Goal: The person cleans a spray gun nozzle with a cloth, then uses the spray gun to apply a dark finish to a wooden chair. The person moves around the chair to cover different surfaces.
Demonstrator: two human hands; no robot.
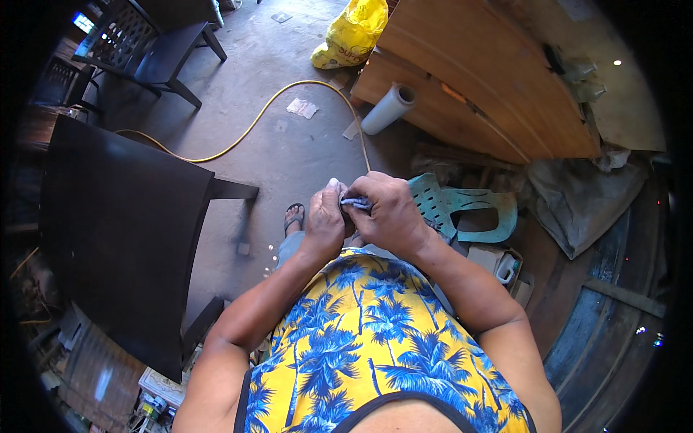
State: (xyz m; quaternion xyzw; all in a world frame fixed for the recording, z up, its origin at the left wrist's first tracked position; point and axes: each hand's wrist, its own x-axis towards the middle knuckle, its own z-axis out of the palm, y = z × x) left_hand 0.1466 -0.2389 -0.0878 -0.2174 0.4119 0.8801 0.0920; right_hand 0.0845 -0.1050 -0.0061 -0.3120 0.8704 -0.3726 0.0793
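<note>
In front of my belly my two hands meet, knuckles close together. Pinched in my right hand (392, 211) is a small crumpled cloth (356, 203), bluish grey with dark stripes or stains. My left hand (323, 222) is closed right beside it, its thumb pointing up and away from me. The left fingers curl inward, so whatever they grip is hidden from this view. Most of the cloth is covered by the right fingers.
A dark wooden table (123, 238) stands close on my left, a dark chair (170, 61) beyond it. A yellow hose (253, 126) winds across the floor. To the right are a white roll (390, 108), wooden panels (462, 72), a teal plastic chair (480, 209) and a yellow bag (351, 36).
</note>
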